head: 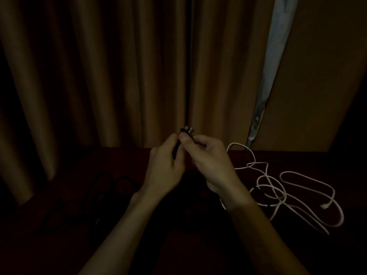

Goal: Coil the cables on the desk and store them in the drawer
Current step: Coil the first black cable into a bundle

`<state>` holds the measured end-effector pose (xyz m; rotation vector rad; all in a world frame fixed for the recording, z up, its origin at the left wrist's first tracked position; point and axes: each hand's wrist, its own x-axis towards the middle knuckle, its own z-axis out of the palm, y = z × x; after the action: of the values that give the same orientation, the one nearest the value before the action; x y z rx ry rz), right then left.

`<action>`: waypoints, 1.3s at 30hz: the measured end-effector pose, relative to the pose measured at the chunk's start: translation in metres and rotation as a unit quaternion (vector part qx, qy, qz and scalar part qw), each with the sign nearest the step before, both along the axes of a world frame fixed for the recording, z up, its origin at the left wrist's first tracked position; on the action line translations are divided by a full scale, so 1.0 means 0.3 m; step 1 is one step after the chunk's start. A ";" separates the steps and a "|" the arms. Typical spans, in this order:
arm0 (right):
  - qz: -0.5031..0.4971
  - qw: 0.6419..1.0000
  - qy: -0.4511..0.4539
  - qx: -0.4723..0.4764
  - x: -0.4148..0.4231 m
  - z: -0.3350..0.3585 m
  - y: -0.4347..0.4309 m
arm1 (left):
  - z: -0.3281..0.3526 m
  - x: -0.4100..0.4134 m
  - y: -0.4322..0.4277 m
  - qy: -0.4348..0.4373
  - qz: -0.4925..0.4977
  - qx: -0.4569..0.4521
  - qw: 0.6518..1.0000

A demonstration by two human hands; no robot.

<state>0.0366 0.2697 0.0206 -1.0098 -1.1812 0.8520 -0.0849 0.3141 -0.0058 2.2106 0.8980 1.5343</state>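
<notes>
The left hand (164, 165) and right hand (208, 159) pinch the black cable (176, 148) just below its metal plug (188, 130), above the desk (297, 159). The white cable (282, 190) sprawls uncoiled on the desk's right side.

both bare forearms reach in from the near side of the bench (297, 159) and converge above its middle. the left hand (164, 169) is held up off the bench, its back toward the camera, fingers curled round the black cable (177, 148) just below the plug. the right hand (212, 163) sits just beside it, fingertips nearly touching, thumb and forefinger pinching the same cable at the plug end. both wrists bend slightly inward.
</notes>
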 end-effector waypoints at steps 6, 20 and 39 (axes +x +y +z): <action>0.017 0.999 0.022 0.020 -0.004 -0.006 0.011 | 0.004 -0.003 -0.009 0.075 0.090 0.097 0.988; 0.174 0.983 -0.041 0.043 0.043 0.039 -0.049 | 0.087 -0.059 -0.042 -0.080 -0.331 -0.402 0.850; 0.119 0.990 -0.066 0.024 0.098 0.046 -0.027 | 0.053 -0.033 -0.030 -0.215 -0.362 -0.424 0.802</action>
<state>0.0660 0.2615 0.0344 -0.9079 -1.4499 0.9502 -0.0948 0.3051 0.0100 1.2243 0.3694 0.9019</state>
